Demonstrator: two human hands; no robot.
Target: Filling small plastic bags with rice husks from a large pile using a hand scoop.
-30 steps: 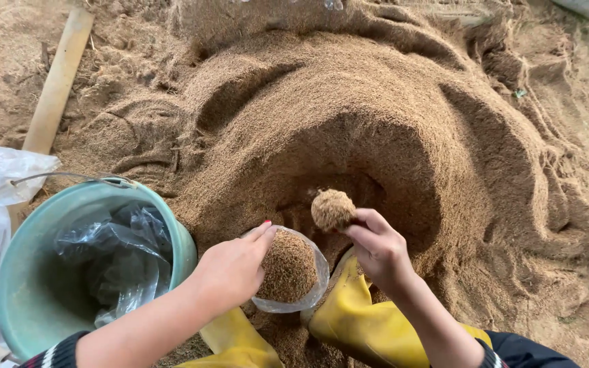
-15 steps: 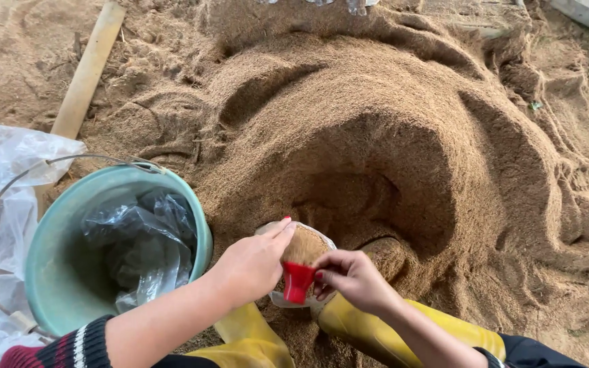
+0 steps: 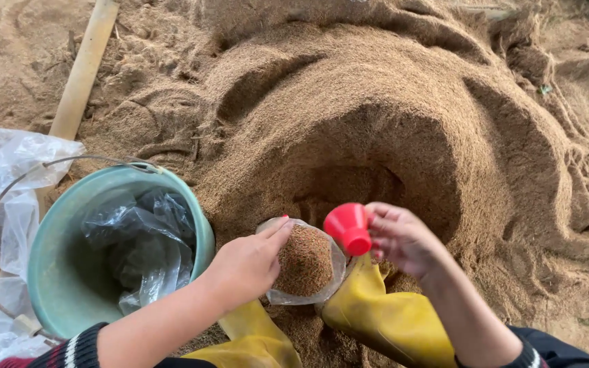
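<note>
My left hand holds open the mouth of a small clear plastic bag filled with brown grainy material. My right hand grips a small red cup, tipped with its bottom toward the camera, just right of the bag's opening. Both hands sit at the foot of a big heap of brown husk-like material with a scooped hollow in its front. Yellow rubber boots show below the hands.
A teal bucket with a wire handle stands at the left, holding crumpled clear plastic bags. More clear plastic lies on the ground left of it. A pale wooden handle lies at the upper left.
My right hand went from holding a cup heaped with grain over the hollow to tipping it at the bag; the cup now shows red and empty. The view shifted slightly right.
</note>
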